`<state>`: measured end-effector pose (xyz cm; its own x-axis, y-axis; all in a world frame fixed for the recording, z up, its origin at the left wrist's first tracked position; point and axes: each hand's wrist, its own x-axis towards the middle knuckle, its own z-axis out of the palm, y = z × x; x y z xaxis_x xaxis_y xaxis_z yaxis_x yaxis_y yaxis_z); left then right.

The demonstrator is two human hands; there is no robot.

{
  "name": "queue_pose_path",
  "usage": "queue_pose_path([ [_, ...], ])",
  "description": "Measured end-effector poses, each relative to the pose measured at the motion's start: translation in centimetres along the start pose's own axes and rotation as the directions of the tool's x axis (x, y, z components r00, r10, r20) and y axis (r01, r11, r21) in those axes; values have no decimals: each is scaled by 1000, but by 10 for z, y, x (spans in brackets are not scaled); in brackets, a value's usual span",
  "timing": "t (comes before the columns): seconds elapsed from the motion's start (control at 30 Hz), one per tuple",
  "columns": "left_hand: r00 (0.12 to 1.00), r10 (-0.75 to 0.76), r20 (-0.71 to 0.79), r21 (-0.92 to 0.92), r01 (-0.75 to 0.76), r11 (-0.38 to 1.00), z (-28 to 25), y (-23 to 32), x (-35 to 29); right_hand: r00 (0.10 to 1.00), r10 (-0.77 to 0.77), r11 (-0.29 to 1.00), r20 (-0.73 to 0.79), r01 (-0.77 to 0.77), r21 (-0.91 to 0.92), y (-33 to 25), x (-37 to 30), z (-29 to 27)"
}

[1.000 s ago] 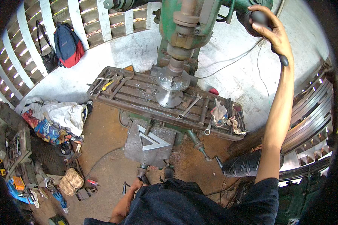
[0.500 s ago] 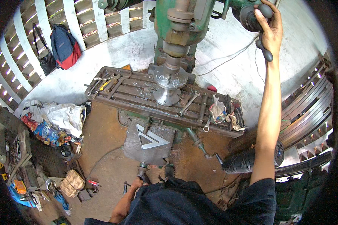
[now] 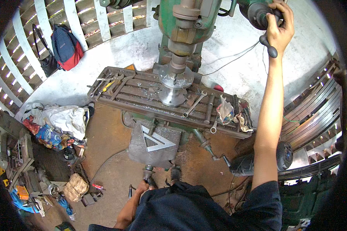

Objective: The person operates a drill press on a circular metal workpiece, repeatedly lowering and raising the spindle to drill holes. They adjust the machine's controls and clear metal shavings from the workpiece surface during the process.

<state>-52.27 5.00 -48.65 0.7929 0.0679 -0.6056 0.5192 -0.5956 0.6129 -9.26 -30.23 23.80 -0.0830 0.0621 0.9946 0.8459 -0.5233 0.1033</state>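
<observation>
Up at the top right, my right hand is closed around a feed lever at the dark round hub of a green milling machine. Below my palm another lever arm with a dark knob sticks out. My left hand, low in the middle, is wrapped on a crank by the metal shaft end; my shirt hides part of it. Under the spindle, a drill bit reaches down through a shiny round disc above a metal flange on the slotted table.
Metal chips, a wrench, a cylindrical bar, a ring spanner and rags lie on the table. A triangular metal square rests on the cover in front. A crank shaft juts to the right. Clothes lie at left.
The feed lever has turned at the hub, and my right hand has shifted with it. My left hand stays on the crank. The view has shifted slightly.
</observation>
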Motion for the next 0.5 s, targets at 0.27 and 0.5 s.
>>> queue_pose_path([
  [0.27,993,-105,56,-42,107,993,3,-7,11,934,106,991,-340,-128,-43,-21,19,12],
  [0.5,999,-47,25,-114,50,992,5,-5,5,585,-273,740,764,635,-222,-35,41,-59],
])
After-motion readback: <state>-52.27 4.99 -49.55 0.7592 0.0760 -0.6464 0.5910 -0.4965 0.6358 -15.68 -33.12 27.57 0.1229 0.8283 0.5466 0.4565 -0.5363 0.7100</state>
